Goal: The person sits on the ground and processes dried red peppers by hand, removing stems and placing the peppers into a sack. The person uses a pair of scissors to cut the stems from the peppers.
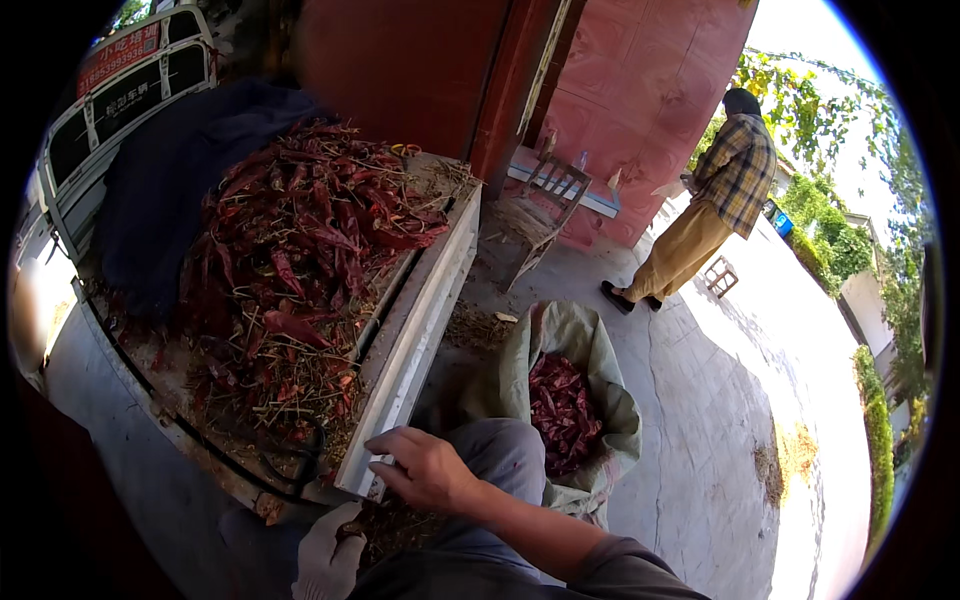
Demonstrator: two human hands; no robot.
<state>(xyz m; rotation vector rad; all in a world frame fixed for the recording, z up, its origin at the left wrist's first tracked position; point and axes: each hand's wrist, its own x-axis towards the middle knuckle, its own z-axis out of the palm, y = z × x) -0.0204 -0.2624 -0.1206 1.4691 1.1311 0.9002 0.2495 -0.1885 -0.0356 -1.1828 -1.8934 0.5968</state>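
Observation:
My bare right hand [421,466] rests at the near end of the metal side edge [420,360] of a truck bed, thumb and fingers apart. Below it, at the bottom of the view, my left hand [330,551] wears a pale knit glove; its fingers are curled, and whether they hold anything cannot be told. On the bed lies a big heap of dried red chili peppers [300,225] mixed with stalks. To the right of my knee stands an open woven sack [622,420], with dried red chilies [564,412] inside.
A dark blue cloth [157,180] covers the heap's left side. Beyond the bed stand a worn wooden chair [551,199] and a low table [604,204] by a pink wall. A person in a plaid shirt [739,169] stands farther off, near a small stool [721,277]. Plant debris [472,328] litters the floor.

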